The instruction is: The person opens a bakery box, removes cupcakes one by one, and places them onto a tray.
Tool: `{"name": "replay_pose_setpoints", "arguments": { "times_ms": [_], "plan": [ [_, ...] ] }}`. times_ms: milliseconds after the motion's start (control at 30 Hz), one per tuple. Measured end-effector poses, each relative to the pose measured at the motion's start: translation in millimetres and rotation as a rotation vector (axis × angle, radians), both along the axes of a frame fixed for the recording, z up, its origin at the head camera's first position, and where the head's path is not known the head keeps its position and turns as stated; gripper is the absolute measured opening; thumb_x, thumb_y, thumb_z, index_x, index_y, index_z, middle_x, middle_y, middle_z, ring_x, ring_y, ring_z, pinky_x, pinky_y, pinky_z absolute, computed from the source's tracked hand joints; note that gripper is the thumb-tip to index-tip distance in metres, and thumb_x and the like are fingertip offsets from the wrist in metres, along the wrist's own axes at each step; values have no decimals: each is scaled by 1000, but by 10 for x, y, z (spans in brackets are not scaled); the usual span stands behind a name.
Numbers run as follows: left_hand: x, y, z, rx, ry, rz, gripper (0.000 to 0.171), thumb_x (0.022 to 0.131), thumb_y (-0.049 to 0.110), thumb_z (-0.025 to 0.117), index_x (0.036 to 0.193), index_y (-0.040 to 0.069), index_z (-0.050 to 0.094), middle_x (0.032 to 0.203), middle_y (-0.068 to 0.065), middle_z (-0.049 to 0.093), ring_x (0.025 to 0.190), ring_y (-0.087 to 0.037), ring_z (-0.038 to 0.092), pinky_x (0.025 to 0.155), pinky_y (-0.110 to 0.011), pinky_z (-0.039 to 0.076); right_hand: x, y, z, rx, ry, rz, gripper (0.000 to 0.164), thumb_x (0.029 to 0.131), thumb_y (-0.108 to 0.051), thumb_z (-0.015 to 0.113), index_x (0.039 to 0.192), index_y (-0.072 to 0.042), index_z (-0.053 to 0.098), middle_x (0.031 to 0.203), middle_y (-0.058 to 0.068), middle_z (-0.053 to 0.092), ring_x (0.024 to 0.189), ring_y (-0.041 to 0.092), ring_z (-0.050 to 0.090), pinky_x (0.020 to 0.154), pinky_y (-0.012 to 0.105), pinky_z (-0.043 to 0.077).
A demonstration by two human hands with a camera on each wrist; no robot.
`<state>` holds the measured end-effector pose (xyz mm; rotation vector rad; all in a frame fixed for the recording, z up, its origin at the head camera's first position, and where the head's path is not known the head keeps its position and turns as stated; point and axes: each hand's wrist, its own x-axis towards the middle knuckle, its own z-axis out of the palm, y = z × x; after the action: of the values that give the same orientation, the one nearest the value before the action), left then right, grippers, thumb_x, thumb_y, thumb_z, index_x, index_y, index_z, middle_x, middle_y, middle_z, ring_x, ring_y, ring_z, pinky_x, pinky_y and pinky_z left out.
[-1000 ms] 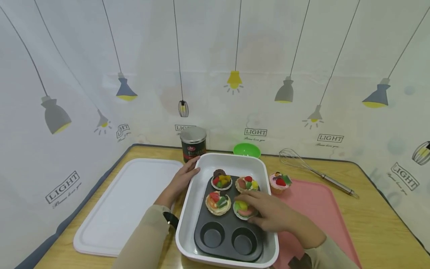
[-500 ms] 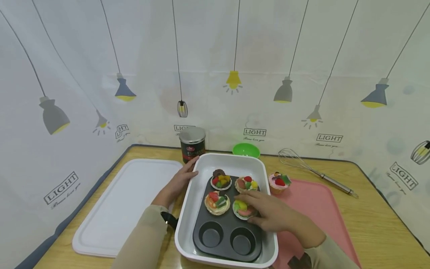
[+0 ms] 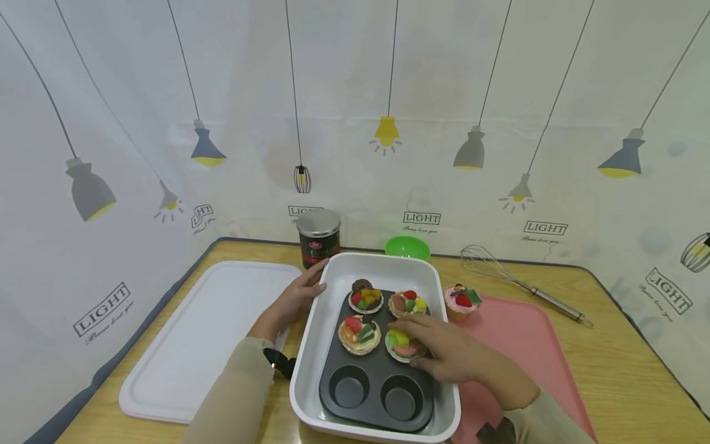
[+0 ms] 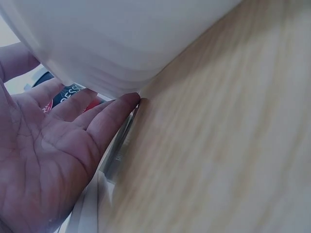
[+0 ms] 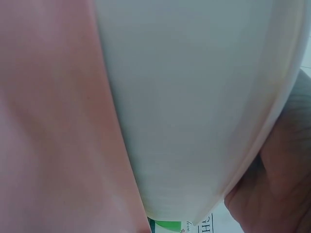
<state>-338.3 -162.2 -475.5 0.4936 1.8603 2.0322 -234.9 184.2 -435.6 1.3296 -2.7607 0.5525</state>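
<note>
My right hand [image 3: 449, 348] reaches over the white rectangular bin [image 3: 363, 265] and pinches a fruit tart [image 3: 400, 346] between thumb and fingers. This tart sits in a middle cup of a dark muffin tin [image 3: 374, 385] inside the bin. Three other fruit-topped tarts, among them one with kiwi and strawberry [image 3: 359, 336], fill cups on its left and behind it. The two front cups hold nothing. My left hand [image 3: 296, 299] rests against the bin's left side. In the left wrist view its fingers [image 4: 109, 116] extend along the outer wall. The right wrist view hides the tart behind the bin.
A white tray [image 3: 205, 345] lies left, a pink tray [image 3: 527, 345] right, partly beside the bin. A pink-topped cupcake [image 3: 461, 301] stands at the pink tray's corner. Behind are an espresso can [image 3: 318, 237], a green bowl [image 3: 407, 246] and a whisk [image 3: 532, 290].
Almost nothing differs. My left hand has drawn slightly back along the bin's side, while the right hand stays on the tart.
</note>
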Motion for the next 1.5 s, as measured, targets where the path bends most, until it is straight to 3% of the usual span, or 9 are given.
{"name": "replay_pose_setpoints", "arguments": {
  "times_ms": [333, 700, 833, 1033, 1233, 1500],
  "plan": [
    [7, -2, -8, -15, 2, 4, 66, 104, 11, 45, 163, 15, 15, 164, -17, 23, 136, -34, 42, 99, -40, 48, 0, -4, -17, 1, 10, -17, 66, 89, -21, 76, 148, -17, 48, 144, 4, 52, 123, 19, 55, 102, 47, 46],
    [-21, -1, -37, -29, -10, 13, 66, 103, 13, 46, 162, 17, 17, 164, -14, 25, 135, -31, 43, 100, -40, 47, -7, 17, 2, -144, -73, -17, 62, 92, -39, 74, 145, -17, 50, 134, -4, 56, 112, 8, 55, 96, 40, 50],
    [-22, -2, -39, -17, -2, 6, 66, 104, 12, 46, 162, 16, 16, 163, -16, 24, 134, -31, 44, 99, -40, 47, -23, 9, -9, -198, -49, -6, 62, 89, -44, 75, 141, -19, 53, 130, -10, 57, 113, 6, 55, 97, 38, 50],
    [-31, -4, -28, -37, 3, 4, 66, 104, 14, 46, 163, 16, 16, 163, -17, 24, 132, -31, 45, 98, -40, 48, -17, 0, 47, -292, 18, 26, 60, 85, -41, 81, 135, -20, 57, 123, -12, 61, 106, 7, 59, 91, 35, 52],
    [-38, 3, -14, -42, 11, -2, 65, 105, 14, 46, 163, 17, 15, 163, -17, 23, 132, -30, 46, 99, -40, 48, 4, 42, 155, -320, 33, 14, 64, 82, -35, 85, 138, -21, 56, 129, -11, 60, 109, 7, 58, 94, 35, 51],
    [-25, 4, -20, -44, 0, 10, 66, 105, 15, 46, 163, 17, 15, 164, -16, 22, 134, -31, 44, 100, -41, 47, 0, 186, 264, -374, 78, 3, 63, 81, -29, 86, 136, -19, 57, 117, -11, 61, 92, 7, 58, 79, 30, 54]
  ]
}}
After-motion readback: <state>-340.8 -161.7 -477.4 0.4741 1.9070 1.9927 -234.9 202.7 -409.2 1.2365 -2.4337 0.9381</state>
